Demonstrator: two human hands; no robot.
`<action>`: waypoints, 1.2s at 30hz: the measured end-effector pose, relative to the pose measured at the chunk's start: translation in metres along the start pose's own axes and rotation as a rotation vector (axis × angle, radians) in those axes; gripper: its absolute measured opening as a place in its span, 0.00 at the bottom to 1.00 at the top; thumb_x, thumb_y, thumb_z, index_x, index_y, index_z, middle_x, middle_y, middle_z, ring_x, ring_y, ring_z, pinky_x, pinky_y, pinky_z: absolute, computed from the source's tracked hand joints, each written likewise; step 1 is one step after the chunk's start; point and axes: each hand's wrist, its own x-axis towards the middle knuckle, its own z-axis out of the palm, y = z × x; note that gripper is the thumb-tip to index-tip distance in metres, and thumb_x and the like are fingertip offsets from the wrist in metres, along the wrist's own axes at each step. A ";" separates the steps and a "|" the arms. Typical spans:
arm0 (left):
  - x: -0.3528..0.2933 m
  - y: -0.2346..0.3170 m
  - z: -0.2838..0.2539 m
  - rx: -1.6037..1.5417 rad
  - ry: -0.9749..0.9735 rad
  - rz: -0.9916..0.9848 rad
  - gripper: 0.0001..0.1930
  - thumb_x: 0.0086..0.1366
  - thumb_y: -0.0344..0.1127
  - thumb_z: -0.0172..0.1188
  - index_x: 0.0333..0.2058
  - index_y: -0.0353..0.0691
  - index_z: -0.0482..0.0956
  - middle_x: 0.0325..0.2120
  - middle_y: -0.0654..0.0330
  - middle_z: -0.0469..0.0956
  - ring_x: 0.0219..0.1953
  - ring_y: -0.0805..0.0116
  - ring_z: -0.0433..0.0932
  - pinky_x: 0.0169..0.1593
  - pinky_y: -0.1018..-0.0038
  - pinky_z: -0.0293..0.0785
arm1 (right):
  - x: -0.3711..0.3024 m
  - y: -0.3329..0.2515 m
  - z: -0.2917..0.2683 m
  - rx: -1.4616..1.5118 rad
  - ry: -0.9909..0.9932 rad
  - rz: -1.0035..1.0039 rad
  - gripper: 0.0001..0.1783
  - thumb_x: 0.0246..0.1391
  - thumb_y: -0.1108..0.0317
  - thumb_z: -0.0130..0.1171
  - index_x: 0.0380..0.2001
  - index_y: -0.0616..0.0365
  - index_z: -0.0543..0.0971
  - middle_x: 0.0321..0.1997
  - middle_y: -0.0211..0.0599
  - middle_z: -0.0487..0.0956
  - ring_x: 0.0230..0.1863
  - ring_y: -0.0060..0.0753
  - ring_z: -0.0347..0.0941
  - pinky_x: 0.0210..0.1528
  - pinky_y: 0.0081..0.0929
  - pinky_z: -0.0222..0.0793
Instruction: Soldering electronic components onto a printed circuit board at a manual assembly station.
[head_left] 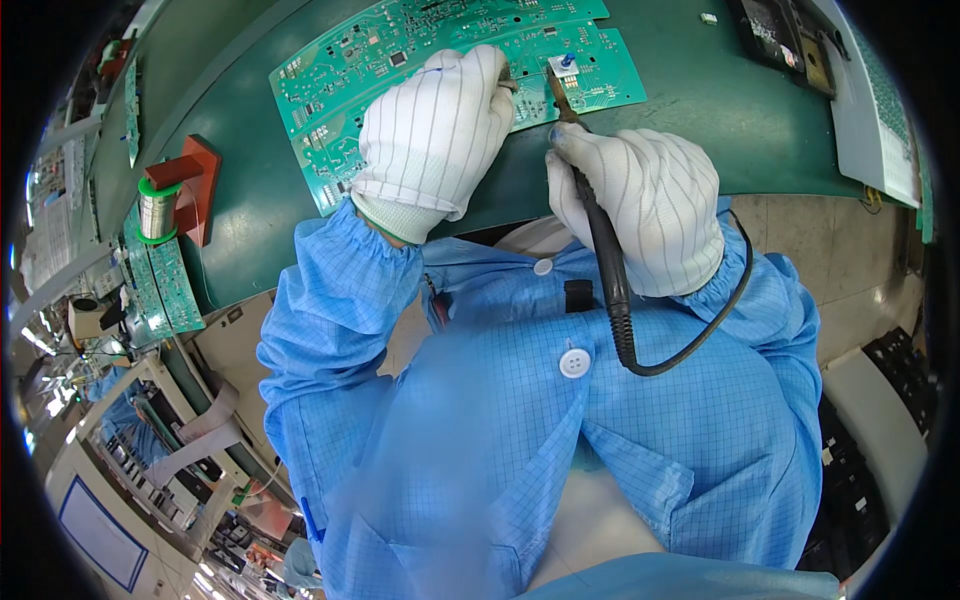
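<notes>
Boards point(400, 60), green, flat and densely printed, lie on the bench point(700, 110) just ahead of both gloved hands, long axis running left-right. Right hand point(650, 205) grasps the iron point(600, 240), tip near a small white part point(565, 66). Left hand point(435, 135) pinches what may be solder wire.

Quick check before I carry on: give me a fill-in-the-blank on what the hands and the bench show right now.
1. The right hand holds a soldering ____ by its black handle.
2. Its tip meets the green circuit ____ on the bench.
3. Both hands wear white ____; the left hand rests on the board.
4. The solder spool sits on a ____ holder.

Missing words: iron; board; gloves; red
</notes>
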 end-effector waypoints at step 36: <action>0.063 -0.005 -0.027 0.088 -0.623 -0.103 0.30 0.67 0.61 0.51 0.37 0.34 0.81 0.30 0.44 0.80 0.34 0.43 0.79 0.37 0.55 0.75 | -0.003 0.011 -0.034 0.159 -0.046 0.087 0.15 0.38 0.78 0.70 0.34 0.61 0.81 0.26 0.37 0.82 0.21 0.35 0.76 0.27 0.29 0.72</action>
